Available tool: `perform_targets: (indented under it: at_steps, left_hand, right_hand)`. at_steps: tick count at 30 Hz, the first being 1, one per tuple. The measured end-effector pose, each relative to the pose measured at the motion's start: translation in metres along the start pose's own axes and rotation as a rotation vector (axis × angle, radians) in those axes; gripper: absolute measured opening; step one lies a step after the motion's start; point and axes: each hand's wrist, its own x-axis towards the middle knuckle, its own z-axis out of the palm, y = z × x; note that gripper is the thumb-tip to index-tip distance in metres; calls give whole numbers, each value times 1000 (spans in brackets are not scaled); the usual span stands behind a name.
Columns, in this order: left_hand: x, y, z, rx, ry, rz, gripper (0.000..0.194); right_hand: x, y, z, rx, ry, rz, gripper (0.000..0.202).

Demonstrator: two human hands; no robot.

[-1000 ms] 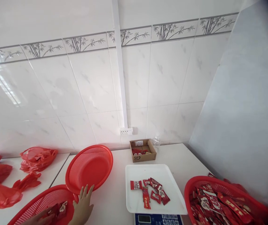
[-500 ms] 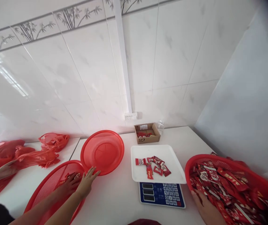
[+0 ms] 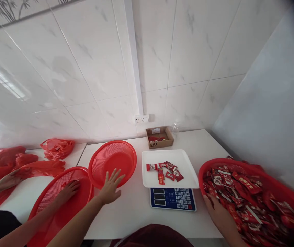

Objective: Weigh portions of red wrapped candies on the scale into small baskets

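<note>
My left hand [image 3: 111,189] is open, fingers spread, over the near rim of a round red plastic basket [image 3: 95,161]. It holds nothing. At the right, my right hand [image 3: 217,214] grips the left rim of a larger red basket [image 3: 239,164]. Many red snack packets [image 3: 247,185] fill that basket, and some of my right fingers are hidden at its rim. Between my hands stands a digital scale [image 3: 172,199] with a blue keypad and a white tray [image 3: 149,156]. Several small red packets [image 3: 171,169] lie on the tray.
A small cardboard box [image 3: 159,142] with red packets stands by the wall. Left of me, a co-worker's hand [image 3: 71,188] reaches into another red basket [image 3: 44,202]; their other hand [image 3: 10,180] touches red plastic bags [image 3: 46,168]. A wall socket [image 3: 142,119] is behind.
My left hand has moved right, from beside the co-worker's basket to the round basket's near rim. The co-worker's hand in the basket has shifted left. My view has tilted down.
</note>
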Motion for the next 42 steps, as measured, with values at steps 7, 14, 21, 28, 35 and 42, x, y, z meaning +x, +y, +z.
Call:
perform_targets:
  at_steps: [7, 14, 21, 28, 35, 42]
  left_hand:
    - [91, 123, 10, -299, -49, 248, 80]
    - [153, 173, 24, -209, -81, 221, 95]
    - [158, 170, 19, -177, 17, 244, 49]
    - [166, 159, 9, -300, 75, 111, 26]
    - [139, 91, -21, -403, 361, -163, 27]
    - [97, 21, -21, -311, 350, -469, 41]
  right_hand:
    - [-2, -8, -8, -9, -135, 145, 59]
    - [-3, -19, -17, 43, -201, 163, 58]
    - [-5, -25, -24, 33, -212, 183, 58]
    - [-5, -24, -24, 55, -218, 181, 57]
    - [-5, -19, -18, 75, -179, 165, 56]
    - [-4, -17, -15, 88, -158, 156, 55]
